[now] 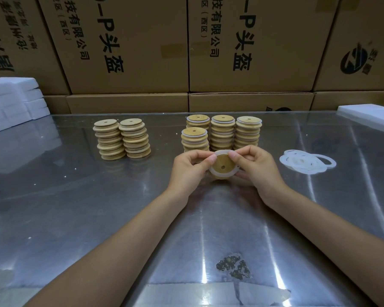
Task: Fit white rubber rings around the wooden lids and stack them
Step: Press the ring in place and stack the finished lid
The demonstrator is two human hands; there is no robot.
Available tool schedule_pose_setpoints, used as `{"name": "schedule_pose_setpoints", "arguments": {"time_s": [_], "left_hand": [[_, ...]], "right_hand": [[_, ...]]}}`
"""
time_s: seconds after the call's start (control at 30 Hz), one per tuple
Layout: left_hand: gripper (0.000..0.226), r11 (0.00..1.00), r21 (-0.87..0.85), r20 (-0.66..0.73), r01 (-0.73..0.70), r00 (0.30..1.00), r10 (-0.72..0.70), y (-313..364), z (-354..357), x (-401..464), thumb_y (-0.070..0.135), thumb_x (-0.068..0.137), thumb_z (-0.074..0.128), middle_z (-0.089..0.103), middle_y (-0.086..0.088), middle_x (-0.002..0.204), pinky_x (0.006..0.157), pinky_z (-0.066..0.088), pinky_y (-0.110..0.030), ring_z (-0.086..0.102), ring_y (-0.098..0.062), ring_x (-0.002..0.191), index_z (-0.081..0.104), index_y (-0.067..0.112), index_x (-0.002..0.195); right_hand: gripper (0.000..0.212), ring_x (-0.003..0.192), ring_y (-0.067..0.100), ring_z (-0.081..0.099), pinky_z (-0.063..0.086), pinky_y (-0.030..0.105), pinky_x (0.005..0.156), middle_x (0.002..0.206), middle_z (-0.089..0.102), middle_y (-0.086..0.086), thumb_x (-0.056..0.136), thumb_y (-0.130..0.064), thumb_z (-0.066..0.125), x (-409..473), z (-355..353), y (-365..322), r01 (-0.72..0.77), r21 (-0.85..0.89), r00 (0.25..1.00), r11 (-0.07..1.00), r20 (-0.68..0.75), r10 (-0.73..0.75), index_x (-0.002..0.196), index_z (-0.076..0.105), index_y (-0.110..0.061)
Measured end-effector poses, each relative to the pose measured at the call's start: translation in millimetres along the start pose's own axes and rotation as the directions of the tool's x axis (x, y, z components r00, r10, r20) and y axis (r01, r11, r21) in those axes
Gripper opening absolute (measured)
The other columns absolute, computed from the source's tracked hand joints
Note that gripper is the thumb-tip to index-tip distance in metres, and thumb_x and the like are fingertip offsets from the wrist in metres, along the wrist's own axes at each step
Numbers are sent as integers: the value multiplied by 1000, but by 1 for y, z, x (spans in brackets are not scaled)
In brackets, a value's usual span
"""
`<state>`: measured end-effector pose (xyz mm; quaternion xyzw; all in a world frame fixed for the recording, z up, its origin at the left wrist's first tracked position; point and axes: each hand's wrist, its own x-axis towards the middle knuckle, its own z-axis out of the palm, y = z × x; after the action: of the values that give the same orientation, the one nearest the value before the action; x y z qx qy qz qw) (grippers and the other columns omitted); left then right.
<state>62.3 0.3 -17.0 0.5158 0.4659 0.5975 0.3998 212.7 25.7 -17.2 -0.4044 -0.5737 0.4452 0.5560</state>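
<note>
Both hands are busy on my feed: left hand [190, 166] and right hand [256, 167] meet over the middle of the bench, each pinching the wooden lid [222, 165] by its sides, thumbs up top on the white rubber ring [215, 173] that sits around it. That lid has a small hole in its face and is held just above the surface, tilted toward me.

Room-wise, a wall of big cardboard boxes [129, 45] with black print runs along behind the far edge. White foam blocks [13, 103] are stacked at the far left corner, and another white slab [368, 114] lies at the far right corner.

The bench [75, 207] itself is shiny, reflective metal with glare streaks, and has a dark crusty stain [233, 265] near the front edge.

Toward the far edge, left of centre, two stacks of bare lids [121, 138] stand side by side. Right of centre, just behind my hands, four stacks of ringed lids [223, 131] are clustered together. Loose rings [306, 161] lie in a pile to the right, near the right hand.
</note>
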Motion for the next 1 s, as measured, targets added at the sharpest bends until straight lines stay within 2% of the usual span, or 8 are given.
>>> {"name": "schedule_pose_setpoints", "arguments": {"time_s": [0.1, 0.23, 0.4, 0.57, 0.7, 0.83, 0.93, 1.0], "left_hand": [[6, 993, -86, 16, 80, 997, -79, 2, 1, 0, 8, 89, 63, 67, -4, 77, 54, 48, -11, 62, 0, 59, 68, 8, 90], [7, 978, -151, 23, 144, 990, -142, 3, 0, 2, 7, 90, 61, 69, -5, 87, 68, 55, -15, 66, -9, 79, 68, 9, 91], [8, 971, -170, 32, 170, 986, -167, 5, 0, 2, 7, 91, 60, 69, -3, 88, 76, 54, -18, 65, -9, 82, 67, 11, 89], [6, 978, -148, 74, 146, 988, -136, 5, -4, 1, 7, 89, 63, 69, -1, 81, 71, 56, -17, 68, -4, 72, 65, 11, 85], [4, 995, -27, 112, 98, 989, -94, 3, -6, 1, 15, 85, 69, 70, -7, 87, 71, 53, -25, 65, -14, 79, 66, 14, 83], [11, 990, 136, 129, 19, 991, -37, 2, -10, 3, 20, 81, 73, 69, 4, 80, 63, 56, -20, 65, -2, 73, 63, 20, 78], [13, 986, 165, 133, -7, 991, -16, 1, -12, 5, 17, 80, 74, 70, 1, 80, 59, 54, -18, 66, -1, 68, 61, 17, 78], [14, 980, 197, 123, -11, 992, -13, 1, -13, 6, 17, 80, 75, 71, -6, 84, 64, 57, -23, 67, -7, 71, 61, 16, 79]], "right_hand": [[9, 75, 14, 69, 58, 26, 66, 75, 71, 2, 88, -14, 64, 0, -1, 0, -54, 62, 999, 997, 9, 53, 81, 61, -11], [11, 78, 16, 68, 56, 25, 65, 79, 71, 4, 89, -14, 63, 1, 0, 0, -105, 96, 994, 990, 4, 105, 79, 59, -13], [14, 77, 19, 68, 57, 27, 60, 80, 69, 7, 90, -13, 61, 1, 1, 0, -140, 130, 990, 982, 3, 140, 78, 56, -12], [9, 81, 20, 70, 56, 26, 60, 86, 70, 9, 88, -12, 64, 2, -3, -2, -165, 147, 986, 975, 45, 160, 81, 60, -9], [5, 80, 21, 71, 58, 28, 62, 92, 71, 13, 89, -8, 61, 6, -11, -5, -248, 224, 967, 942, 123, 225, 85, 59, -6], [7, 85, 19, 71, 59, 29, 77, 94, 73, 8, 89, -14, 62, 11, -18, -6, -307, 164, 941, 938, 202, 273, 83, 60, -11], [12, 82, 13, 72, 56, 22, 66, 88, 74, 1, 88, -26, 64, 12, -23, -9, -339, 13, 921, 941, 211, 329, 82, 61, -17], [16, 80, 11, 72, 53, 18, 58, 88, 74, 0, 89, -31, 64, 11, -25, -9, -323, -52, 924, 945, 197, 327, 81, 58, -17]]}}
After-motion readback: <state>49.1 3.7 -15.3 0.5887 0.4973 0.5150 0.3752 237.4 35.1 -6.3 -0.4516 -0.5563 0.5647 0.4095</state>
